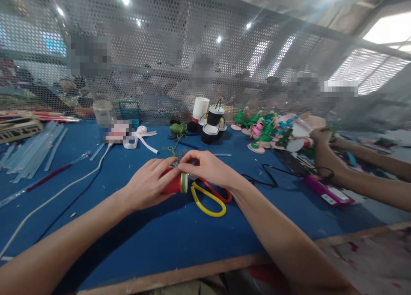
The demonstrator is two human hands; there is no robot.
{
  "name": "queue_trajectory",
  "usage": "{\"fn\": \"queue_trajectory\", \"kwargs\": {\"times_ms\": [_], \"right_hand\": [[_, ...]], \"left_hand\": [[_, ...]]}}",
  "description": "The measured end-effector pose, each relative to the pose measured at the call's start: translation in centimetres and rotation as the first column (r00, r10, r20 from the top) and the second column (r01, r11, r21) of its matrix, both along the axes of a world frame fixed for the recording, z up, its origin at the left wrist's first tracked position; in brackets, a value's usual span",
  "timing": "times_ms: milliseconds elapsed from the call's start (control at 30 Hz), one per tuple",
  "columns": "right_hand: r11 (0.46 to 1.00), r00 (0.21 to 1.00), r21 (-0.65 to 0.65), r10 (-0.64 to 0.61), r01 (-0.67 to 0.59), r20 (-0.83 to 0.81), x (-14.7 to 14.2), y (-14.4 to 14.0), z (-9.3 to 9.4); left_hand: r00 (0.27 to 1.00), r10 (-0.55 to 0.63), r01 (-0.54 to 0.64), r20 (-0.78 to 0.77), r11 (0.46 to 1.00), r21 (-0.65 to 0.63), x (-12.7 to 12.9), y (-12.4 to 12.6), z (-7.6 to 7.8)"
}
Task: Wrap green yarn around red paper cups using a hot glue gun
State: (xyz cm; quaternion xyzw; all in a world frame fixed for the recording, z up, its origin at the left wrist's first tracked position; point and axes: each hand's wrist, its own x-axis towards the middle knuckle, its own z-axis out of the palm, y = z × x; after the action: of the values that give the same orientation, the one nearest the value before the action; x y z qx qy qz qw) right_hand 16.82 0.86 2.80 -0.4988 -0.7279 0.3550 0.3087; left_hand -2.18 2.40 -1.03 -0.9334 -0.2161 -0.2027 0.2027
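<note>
A red paper cup [174, 183] with a green and white rim lies on its side, its open end facing right. My left hand [150, 181] wraps over it from the left. At the cup's upper edge, my right hand [205, 166] pinches thumb and forefinger together, close to the left fingertips; whatever is between them is too small to make out. Green yarn [173, 150] runs from a ball [178, 128] toward the fingers. Scissors with a yellow and a red handle [208, 209] lie under and beside my right hand, their blades partly hidden.
Behind stand stacked white cups [201, 107] and black cups [210, 133]. White ribbon [141, 136], a white cable [73, 181] and clear glue sticks [35, 151] lie left. Right are green and pink crafts [265, 130], a purple device [327, 191] and a co-worker's hands [323, 143].
</note>
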Motion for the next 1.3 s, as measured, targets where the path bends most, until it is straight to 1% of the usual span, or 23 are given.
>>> {"fn": "queue_trajectory", "kwargs": {"times_ms": [200,400,533,667,767,867,900,967,1033,1100,1200,1300], "right_hand": [[0.997,0.984,-0.074,-0.007,-0.006,-0.179,-0.1,0.4,-0.7],[0.995,0.982,-0.102,-0.032,0.013,-0.184,0.0,0.4,-1.0],[0.99,0.962,-0.127,-0.095,0.064,-0.255,-0.2,0.5,-1.1],[0.984,0.937,-0.085,-0.175,0.157,-0.303,-0.1,0.8,-1.3],[0.977,0.919,-0.046,-0.213,0.21,-0.333,0.4,0.9,-1.5],[0.967,0.932,0.034,-0.235,0.254,-0.276,0.6,0.6,-1.5],[0.967,0.941,0.055,-0.227,0.248,-0.25,0.6,0.4,-1.5],[0.98,0.964,0.058,-0.174,0.189,-0.202,0.4,-0.3,-1.3],[0.994,0.981,0.023,-0.101,0.107,-0.167,0.0,-0.9,-1.2],[0.998,0.989,-0.004,-0.058,0.058,-0.134,-0.3,-1.5,-1.3],[0.999,0.991,-0.016,-0.049,0.047,-0.127,-0.6,-1.7,-1.7],[0.999,0.985,-0.031,-0.046,0.041,-0.166,-0.7,-1.6,-2.2]], "left_hand": [[1.0,-0.031,0.03,-0.005,1.0,-0.006,0.0,-0.1,0.1],[0.999,-0.051,0.051,0.013,0.998,-0.026,0.0,-0.1,0.2],[0.999,-0.048,0.049,0.025,0.998,-0.046,-0.1,0.0,0.2],[0.998,-0.056,0.058,0.034,0.998,-0.04,-0.1,0.0,0.2],[0.998,-0.034,0.037,0.055,0.998,-0.054,-0.1,0.1,0.0],[0.996,0.0,0.007,0.09,0.997,-0.081,-0.1,0.3,-0.2],[0.995,0.008,0.001,0.103,0.996,-0.088,-0.1,0.3,-0.3],[0.992,0.022,-0.009,0.128,0.995,-0.099,-0.2,0.4,-0.4],[0.989,0.03,-0.015,0.144,0.994,-0.107,-0.2,0.5,-0.5],[0.988,0.034,-0.018,0.147,0.994,-0.107,-0.2,0.6,-0.5],[0.99,0.039,-0.026,0.138,0.995,-0.095,-0.3,0.6,-0.6],[0.991,0.041,-0.031,0.127,0.996,-0.083,-0.3,0.6,-0.6]]}}
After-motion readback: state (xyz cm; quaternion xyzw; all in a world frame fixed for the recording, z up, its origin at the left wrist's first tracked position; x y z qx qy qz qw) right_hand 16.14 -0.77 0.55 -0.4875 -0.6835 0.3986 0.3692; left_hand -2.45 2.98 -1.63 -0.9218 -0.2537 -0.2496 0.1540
